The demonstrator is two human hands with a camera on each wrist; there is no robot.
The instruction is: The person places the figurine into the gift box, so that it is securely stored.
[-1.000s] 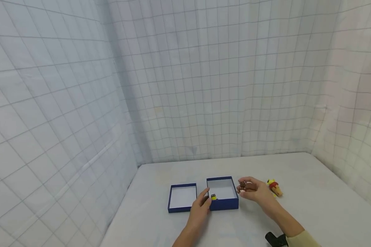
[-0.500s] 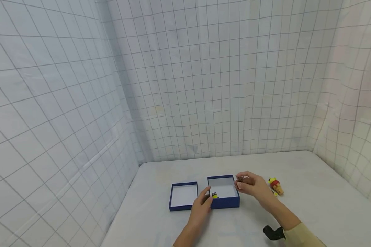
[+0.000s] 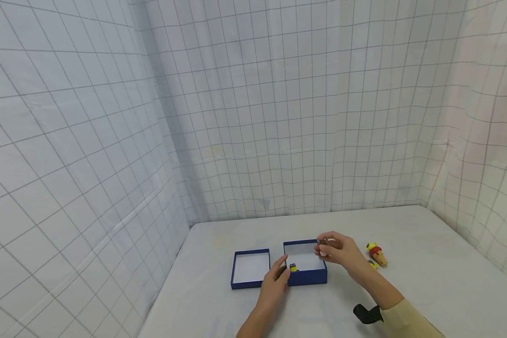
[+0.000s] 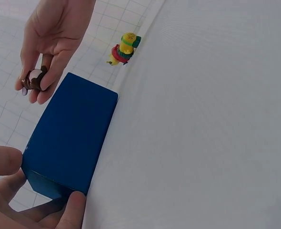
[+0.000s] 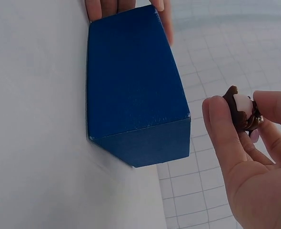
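Observation:
My left hand (image 3: 274, 280) holds the left end of a blue open-topped box (image 3: 307, 278) with a white inside. Its thumb and fingers (image 4: 74, 207) lie against the box's corner. A small yellow-and-black toy figure (image 3: 293, 267) sits inside at the front left, its lower part hidden by the front wall. Over the box's right rim, my right hand (image 3: 339, 253) pinches a small brown-and-white toy figure (image 5: 243, 109) between thumb and fingertips. In the left wrist view, that toy figure (image 4: 35, 79) is above the box, apart from it.
A shallow blue-rimmed tray or lid (image 3: 250, 284) lies left of the box. A yellow toy figure with a red middle (image 3: 376, 253) lies on the white table (image 3: 236, 234) at right, beside another yellow toy (image 3: 372, 264) partly hidden by my wrist. White gridded sheets (image 3: 253, 117) enclose the table.
My right hand has moved left with the brown-and-white toy figure, from beside the box to over its right rim. The left hand and the box have stayed put.

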